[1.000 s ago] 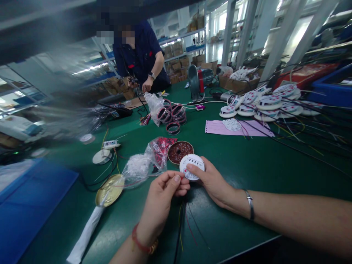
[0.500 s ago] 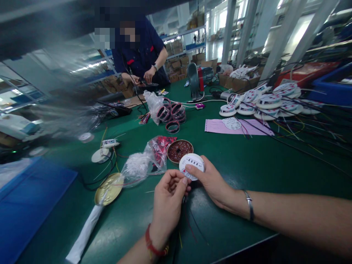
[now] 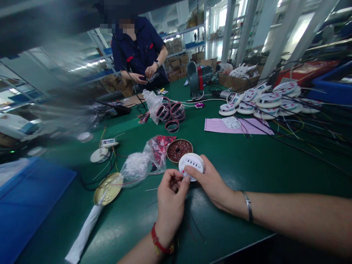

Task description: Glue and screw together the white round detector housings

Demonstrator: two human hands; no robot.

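Note:
A round white meter dial unit with a row of digit windows and small red marks is in my right hand, thumb across its face and fingers curled behind. Against the lower left rim my left hand is closed, thumb and fingertips pinched together; whatever lies between them is too small to make out. Thin dark wires trail over the green table below the hands. Just behind the dial unit sits a round tin filled with small dark red pieces.
Left of my hands lie a plastic bag, a yellowish dish with a white-wrapped handle, and a blue bin. Beyond are clear rings, a pink sheet, piled wired dial units and a blower. A co-worker stands opposite.
My left hand has shifted slightly right and rolled at the dial unit's rim. My right hand keeps its hold. Across the table, the co-worker's hands have moved a little.

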